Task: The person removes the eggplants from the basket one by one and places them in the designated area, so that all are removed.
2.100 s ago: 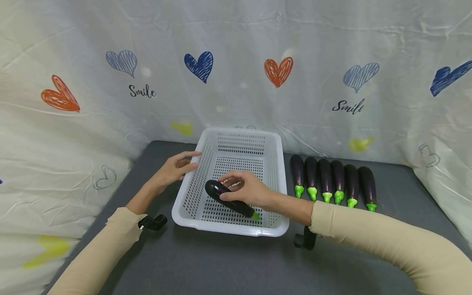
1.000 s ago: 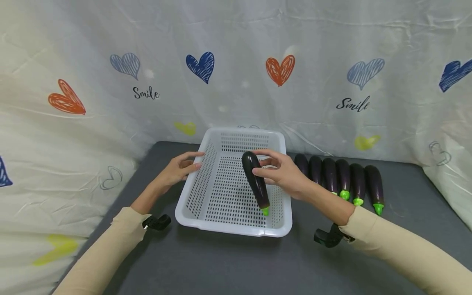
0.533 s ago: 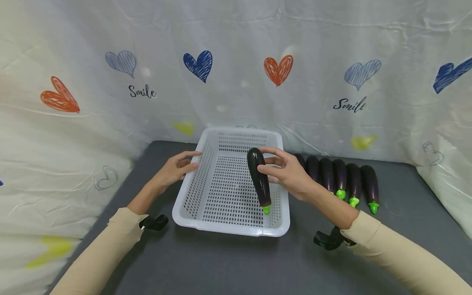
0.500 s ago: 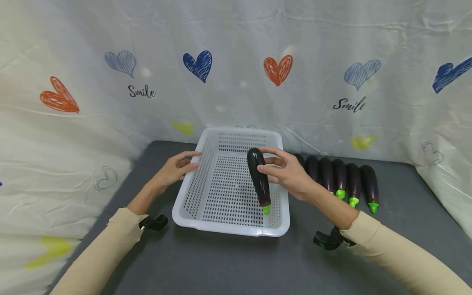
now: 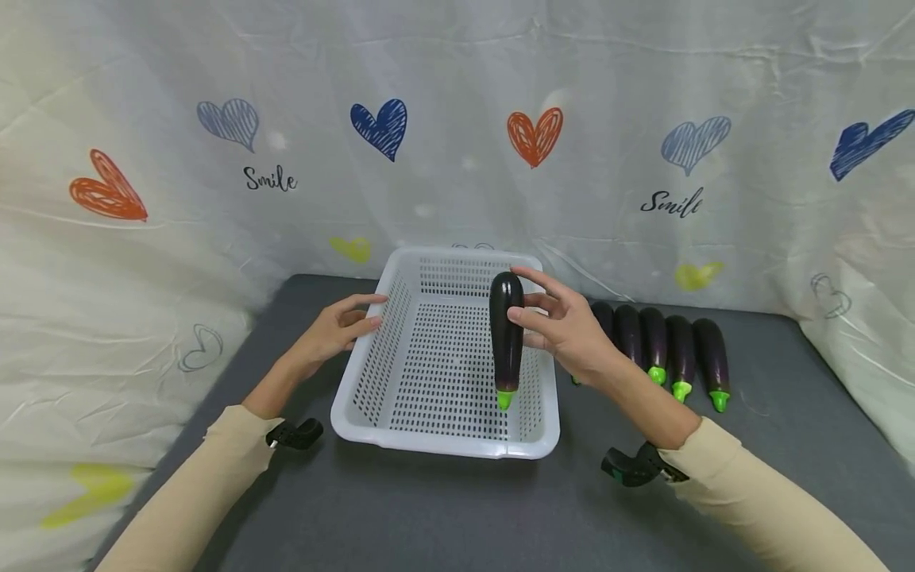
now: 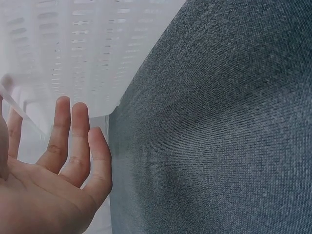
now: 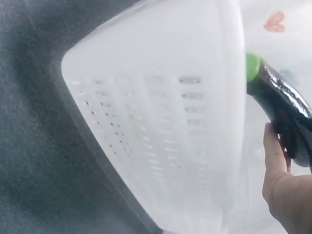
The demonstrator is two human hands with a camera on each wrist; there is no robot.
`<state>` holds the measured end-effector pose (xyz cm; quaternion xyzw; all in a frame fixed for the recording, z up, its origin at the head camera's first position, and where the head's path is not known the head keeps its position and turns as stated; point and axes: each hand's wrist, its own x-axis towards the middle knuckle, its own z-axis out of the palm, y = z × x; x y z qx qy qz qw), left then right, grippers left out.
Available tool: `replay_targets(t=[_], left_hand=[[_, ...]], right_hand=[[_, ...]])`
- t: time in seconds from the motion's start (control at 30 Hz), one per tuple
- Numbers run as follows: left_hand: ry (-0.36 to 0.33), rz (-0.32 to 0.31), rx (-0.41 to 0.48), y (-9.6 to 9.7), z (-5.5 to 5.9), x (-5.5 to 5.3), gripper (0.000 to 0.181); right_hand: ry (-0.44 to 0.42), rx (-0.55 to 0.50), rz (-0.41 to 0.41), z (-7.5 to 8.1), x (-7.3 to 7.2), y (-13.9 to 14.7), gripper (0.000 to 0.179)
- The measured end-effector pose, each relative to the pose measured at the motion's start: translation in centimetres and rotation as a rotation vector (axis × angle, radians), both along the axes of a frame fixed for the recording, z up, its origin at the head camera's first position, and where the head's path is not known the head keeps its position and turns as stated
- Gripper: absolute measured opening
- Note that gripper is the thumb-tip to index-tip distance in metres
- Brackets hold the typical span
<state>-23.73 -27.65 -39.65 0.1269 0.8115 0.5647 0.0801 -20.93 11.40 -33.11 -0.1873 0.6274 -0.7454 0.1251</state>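
My right hand (image 5: 575, 332) grips a glossy dark purple eggplant (image 5: 507, 338) between thumb and fingers, above the right side of a white slotted plastic basket (image 5: 443, 443). The eggplant hangs nearly upright, its green stem end pointing down. The right wrist view shows that eggplant (image 7: 282, 100) beyond the basket's rim, with part of my hand (image 7: 287, 195) under it. On the left, my left hand (image 5: 332, 330) rests its thumb and index finger at the basket's rim. Three relaxed fingers (image 6: 78, 141) of it stretch along the outside wall in the left wrist view.
A row of several eggplants (image 5: 655, 342) lies right of the basket, green ends toward me; my right hand and forearm hide part of it. Dark grey cloth (image 5: 443, 508) covers the table. A white curtain (image 5: 457, 183) printed with hearts hangs behind and at both sides.
The eggplant in my right hand has moved right and up from over the basket's middle and swung from slanted to nearly upright. My left hand stays at the rim.
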Motion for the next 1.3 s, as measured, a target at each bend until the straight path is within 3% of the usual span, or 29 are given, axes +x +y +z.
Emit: replay_targets(t=[0.63,0.9,1.3], left_hand=[[-0.003,0.013,-0.009,-0.1,-0.3,0.3,0.056],[-0.009,0.014,-0.005,-0.2,-0.4,0.4,0.056],[-0.005,0.004,0.002,0.2,-0.2,0.2,0.056]], right_hand=[[0.021,-0.131,-0.030,0.4,-0.1,4.1,0.064],[0.048,-0.059,-0.067,-0.2,0.2,6.4,0.062],[0.097,0.085,-0.093,-0.6,0.9,9.8,0.074]])
